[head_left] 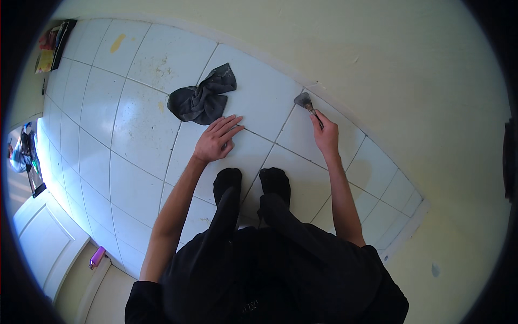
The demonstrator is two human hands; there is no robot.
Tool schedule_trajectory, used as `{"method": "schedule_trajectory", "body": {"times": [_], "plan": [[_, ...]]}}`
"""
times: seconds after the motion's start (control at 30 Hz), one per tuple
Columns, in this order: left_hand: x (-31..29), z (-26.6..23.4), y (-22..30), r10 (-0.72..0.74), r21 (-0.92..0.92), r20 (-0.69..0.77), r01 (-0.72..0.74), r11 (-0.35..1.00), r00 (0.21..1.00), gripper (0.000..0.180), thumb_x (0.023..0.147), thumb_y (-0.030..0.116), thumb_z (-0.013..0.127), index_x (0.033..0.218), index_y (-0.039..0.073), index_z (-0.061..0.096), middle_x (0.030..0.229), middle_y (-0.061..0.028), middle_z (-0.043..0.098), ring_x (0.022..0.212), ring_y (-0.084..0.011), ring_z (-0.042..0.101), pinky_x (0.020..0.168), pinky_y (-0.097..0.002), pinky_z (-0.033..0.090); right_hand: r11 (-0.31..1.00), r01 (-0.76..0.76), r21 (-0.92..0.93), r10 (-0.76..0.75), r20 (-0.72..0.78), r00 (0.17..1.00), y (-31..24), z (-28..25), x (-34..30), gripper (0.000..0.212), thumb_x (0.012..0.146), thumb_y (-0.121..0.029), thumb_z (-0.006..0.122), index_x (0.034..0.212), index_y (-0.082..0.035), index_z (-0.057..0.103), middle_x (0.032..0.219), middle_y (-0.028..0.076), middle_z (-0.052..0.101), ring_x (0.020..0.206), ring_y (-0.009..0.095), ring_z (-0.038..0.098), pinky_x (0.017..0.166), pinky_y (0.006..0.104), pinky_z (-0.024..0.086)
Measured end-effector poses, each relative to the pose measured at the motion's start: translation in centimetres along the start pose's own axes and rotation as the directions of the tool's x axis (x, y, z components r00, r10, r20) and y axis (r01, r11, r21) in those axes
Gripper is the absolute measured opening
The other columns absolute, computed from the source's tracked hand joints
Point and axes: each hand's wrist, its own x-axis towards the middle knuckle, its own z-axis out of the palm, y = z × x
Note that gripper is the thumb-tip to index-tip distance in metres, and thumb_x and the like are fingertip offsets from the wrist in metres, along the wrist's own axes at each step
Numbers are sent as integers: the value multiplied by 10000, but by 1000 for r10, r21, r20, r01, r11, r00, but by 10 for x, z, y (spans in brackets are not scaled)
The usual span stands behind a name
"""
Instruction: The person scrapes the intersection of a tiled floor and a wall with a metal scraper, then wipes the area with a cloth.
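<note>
My right hand (327, 135) is closed round the dark handle of a small flat brush (305, 101). Its dark grey bristles rest at a tile joint close to the foot of the wall. Over to the left, my left hand (217, 139) has its fingers stretched out, palm toward the floor, and holds nothing. Just beyond those fingertips a crumpled dark grey cloth (202, 100) lies on the white tiled floor (253, 81). Whether the left hand touches the floor I cannot tell.
A cream wall (388, 65) borders the tiles at the far side and right. Yellowish stains (117, 43) and brown specks mark the floor at far left. A white door (46, 232) and a purple bottle (97, 257) are at lower left. My feet in black socks (227, 181) stand between my arms.
</note>
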Motion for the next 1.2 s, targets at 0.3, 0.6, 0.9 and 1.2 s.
{"method": "schedule_trajectory", "body": {"times": [0.3,0.6,0.9,1.2], "plan": [[-6,-3,-2,-15,-1,11,15,1000,1000,565,815,44,619,1374,128,637,1557,-67,526,1442,-259,489,1212,-447,379,955,185,231,-224,155,962,-96,69,81,324,1011,-276,655,1104,28,717,767,232,682,595,293,580,619,384,487],[5,-1,1,8,-29,2,-8,1000,1000,584,773,39,630,1351,120,649,1533,-77,547,1420,-272,514,1186,-472,408,921,25,388,-103,182,978,-139,161,116,351,980,-278,672,1099,51,708,913,251,732,835,346,730,773,426,530],[1,-2,0,-1,-22,-19,1,1000,1000,551,789,28,620,1332,112,663,1523,-81,559,1414,-275,521,1186,-471,410,475,-556,682,201,531,823,-104,70,62,202,1054,-267,634,1105,-84,702,595,-95,334,449,19,252,404,245,175],[-1,-2,-2,-7,-14,-11,7,1000,1000,550,792,25,617,1333,113,660,1528,-75,555,1419,-266,517,1188,-469,407,407,-613,677,212,583,784,-109,66,54,191,1059,-237,611,1119,-71,686,585,-83,332,434,33,262,406,268,175]]}}
